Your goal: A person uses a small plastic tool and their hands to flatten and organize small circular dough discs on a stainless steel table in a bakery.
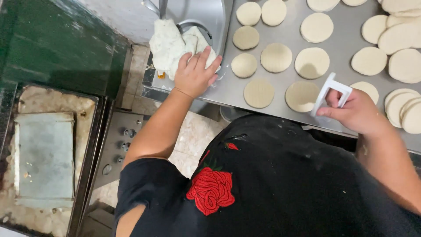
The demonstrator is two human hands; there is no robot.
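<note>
Left hand [195, 74] lies open, fingers spread, on a lump of dough [173, 44]; right hand [357, 112] grips a white cutter [329, 92].
The lump sits at the steel table's [228, 90] left end; flat dough rounds [276, 57] lie in rows beside the cutter.

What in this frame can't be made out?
- Head view: right hand covers the white tool's lower part.
- Left hand hides part of the dough lump.
- Dough discs at the top and right are cut off by the edge.
- Bowl contents unclear.
</note>
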